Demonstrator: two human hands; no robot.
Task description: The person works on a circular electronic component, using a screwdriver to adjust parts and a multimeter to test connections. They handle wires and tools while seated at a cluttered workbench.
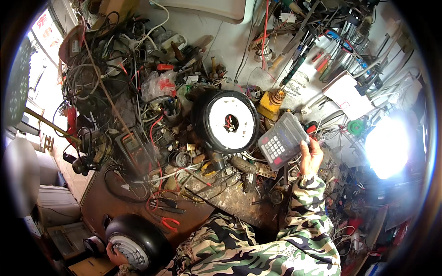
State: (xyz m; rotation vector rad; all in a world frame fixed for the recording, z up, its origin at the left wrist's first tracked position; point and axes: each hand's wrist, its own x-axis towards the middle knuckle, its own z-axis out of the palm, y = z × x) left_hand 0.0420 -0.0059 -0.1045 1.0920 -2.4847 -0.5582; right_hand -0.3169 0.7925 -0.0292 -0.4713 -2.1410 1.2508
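My right hand [312, 157] grips a grey calculator [279, 143] by its right edge, thumb and fingers closed on it. It is tilted above the cluttered bench, and a clear cover seems to lie over its upper part. At the lower left, my left hand [117, 255] holds a small black-tyred wheel [146, 239] at its silver hub; some of the fingers are hidden. Just left of the calculator stands a second black tyre [201, 120] with a white disc face [216, 115], red wires showing in its central hole.
Red-handled pliers [169, 224] lie on the brown board near the wheel. A multimeter [133, 143] rests at the left among tangled cables [85, 87]. Behind the calculator is a yellow bottle [270, 106]. A glaring lamp [386, 146] is at the right; tools [322, 60] hang along the wall.
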